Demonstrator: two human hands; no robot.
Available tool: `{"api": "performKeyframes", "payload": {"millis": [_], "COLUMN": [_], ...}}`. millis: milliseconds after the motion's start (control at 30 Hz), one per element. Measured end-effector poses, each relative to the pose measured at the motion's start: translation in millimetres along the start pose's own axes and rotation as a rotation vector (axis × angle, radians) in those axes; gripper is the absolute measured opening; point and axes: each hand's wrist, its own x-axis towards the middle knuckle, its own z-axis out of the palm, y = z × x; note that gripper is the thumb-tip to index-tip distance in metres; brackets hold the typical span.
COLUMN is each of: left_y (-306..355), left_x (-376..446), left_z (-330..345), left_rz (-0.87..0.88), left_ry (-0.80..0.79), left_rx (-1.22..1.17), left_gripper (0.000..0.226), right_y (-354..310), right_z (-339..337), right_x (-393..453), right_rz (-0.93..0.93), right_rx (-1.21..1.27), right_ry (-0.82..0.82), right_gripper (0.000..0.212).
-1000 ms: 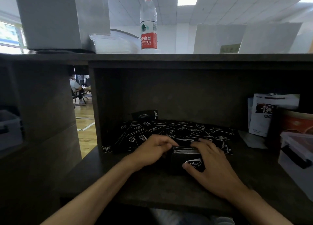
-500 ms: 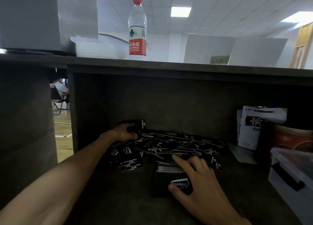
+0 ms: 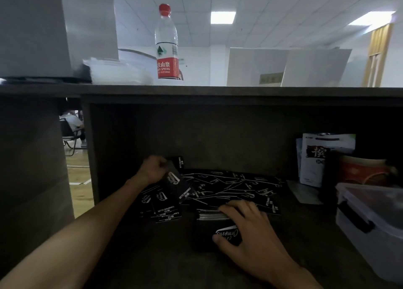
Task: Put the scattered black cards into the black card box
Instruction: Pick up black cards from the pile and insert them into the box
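a black card (image 3: 174,181) is pinched in the left hand (image 3: 153,169), lifted and tilted above the left end of the scattered black cards (image 3: 235,185) at the back of the dark shelf (image 3: 152,251). the black card box (image 3: 209,232) is held by the right hand (image 3: 246,230) near the front, thumb on its printed face, fingers curled over the stacked cards showing at its top. box and left hand are kept well apart, with loose cards between them. a water bottle (image 3: 166,44) is seen on the ledge above.
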Motion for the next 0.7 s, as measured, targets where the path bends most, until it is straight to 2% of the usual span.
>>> {"api": "performKeyframes", "payload": {"millis": [67,133,267,367,433,533,700], "left_y": [13,26,44,53,61,66,65], "left_x": [-22,-54,-128,-161,-176,-190,-193], "left_z": [-1,-1,7,15,20,34,46], "left_rz": [-0.01,0.028,0.078,0.066,0.028,-0.005,-0.002], "left_ry": [0.138,0.181,0.0,-0.187,-0.264,-0.325,-0.408], "left_rx": [-0.293,-0.418,-0.56,-0.593,-0.613,-0.566,-0.432], "left_gripper": [0.012,0.014,0.014,0.017,0.029,0.039,0.053], "right_y": [-1,-2,-3,-3,-3,-1,-3], "right_z": [-1,-1,-1,-3,-4,-3,-5], "right_x": [0,0,-1,-2,-3,-5,-6], "right_rz": [-0.001,-0.002,0.005,0.006,0.005,0.014,0.034], "right_rx": [0.007,0.013,0.008,0.018,0.035,0.013,-0.026], "right_ry": [0.009,0.017,0.023,0.018,0.014,0.016,0.033], "right_gripper": [0.07,0.07,0.069,0.07,0.076,0.079,0.069]}}
